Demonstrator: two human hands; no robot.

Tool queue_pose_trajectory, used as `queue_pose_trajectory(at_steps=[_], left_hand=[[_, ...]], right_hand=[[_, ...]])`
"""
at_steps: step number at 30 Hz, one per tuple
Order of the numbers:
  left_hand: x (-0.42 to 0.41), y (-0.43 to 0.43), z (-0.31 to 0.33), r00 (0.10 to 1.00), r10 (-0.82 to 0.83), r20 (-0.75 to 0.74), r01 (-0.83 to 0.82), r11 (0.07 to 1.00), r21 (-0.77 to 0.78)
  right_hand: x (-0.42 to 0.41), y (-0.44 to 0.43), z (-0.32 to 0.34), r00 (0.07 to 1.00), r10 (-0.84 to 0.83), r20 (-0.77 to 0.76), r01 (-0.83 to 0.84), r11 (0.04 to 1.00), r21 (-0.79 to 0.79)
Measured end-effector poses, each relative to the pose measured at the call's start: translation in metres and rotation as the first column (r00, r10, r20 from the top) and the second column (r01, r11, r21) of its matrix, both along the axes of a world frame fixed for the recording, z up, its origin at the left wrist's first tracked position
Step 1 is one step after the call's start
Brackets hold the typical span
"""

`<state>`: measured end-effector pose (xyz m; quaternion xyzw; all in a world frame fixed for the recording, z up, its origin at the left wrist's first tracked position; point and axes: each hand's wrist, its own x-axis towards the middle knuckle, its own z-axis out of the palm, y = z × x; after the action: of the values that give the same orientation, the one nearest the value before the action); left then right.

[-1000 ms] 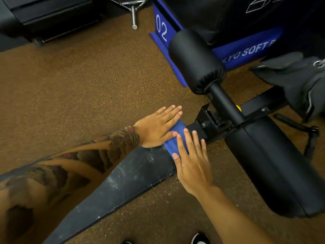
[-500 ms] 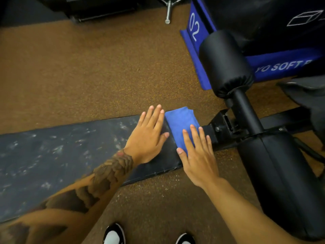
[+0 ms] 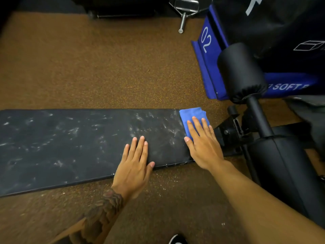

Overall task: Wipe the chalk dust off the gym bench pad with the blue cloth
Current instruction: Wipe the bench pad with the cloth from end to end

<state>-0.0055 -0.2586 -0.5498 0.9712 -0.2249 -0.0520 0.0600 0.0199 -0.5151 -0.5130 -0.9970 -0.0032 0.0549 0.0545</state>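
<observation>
The long black bench pad (image 3: pixel 79 141) runs left to right across the view, streaked with white chalk smears over most of its top. A folded blue cloth (image 3: pixel 190 117) lies on the pad's right end. My right hand (image 3: pixel 202 145) presses flat on the cloth with straight fingers, covering its near half. My left hand (image 3: pixel 135 164) lies flat on the bare pad near its front edge, a hand's width left of the cloth, fingers straight and together.
Right of the pad, the bench frame (image 3: pixel 228 134) carries two black roller pads (image 3: pixel 241 71). A blue and black soft box marked 02 (image 3: pixel 207 50) stands behind. A metal handle (image 3: pixel 184 13) lies on the brown speckled floor. A shoe tip (image 3: pixel 175 240) shows below.
My left hand slid left and nearer along the pad, away from the cloth. The right hand stays pressed on the cloth at the pad's end. More of the pad's length has come into view.
</observation>
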Motion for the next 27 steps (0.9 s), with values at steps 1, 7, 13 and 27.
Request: queue_pose_trajectory(at_steps=[1, 7, 13, 27], left_hand=[[0.002, 0.0, -0.001, 1.0, -0.014, 0.004, 0.014, 1.0, 0.009], [0.005, -0.002, 0.003, 0.997, -0.056, 0.054, 0.055, 0.998, 0.022], [0.027, -0.025, 0.011, 0.997, -0.055, 0.058, 0.052, 0.997, 0.06], [0.025, -0.032, 0.002, 0.998, 0.016, 0.055, -0.02, 0.997, 0.07]], right_hand=[[0.001, 0.0, -0.002, 1.0, 0.002, 0.0, -0.002, 1.0, -0.003], [0.011, -0.008, -0.006, 1.0, 0.007, 0.027, -0.006, 1.0, -0.01], [0.011, -0.017, -0.01, 1.0, 0.017, -0.013, -0.016, 1.0, 0.019], [0.009, -0.007, -0.021, 0.999, -0.026, 0.027, 0.026, 1.0, -0.001]])
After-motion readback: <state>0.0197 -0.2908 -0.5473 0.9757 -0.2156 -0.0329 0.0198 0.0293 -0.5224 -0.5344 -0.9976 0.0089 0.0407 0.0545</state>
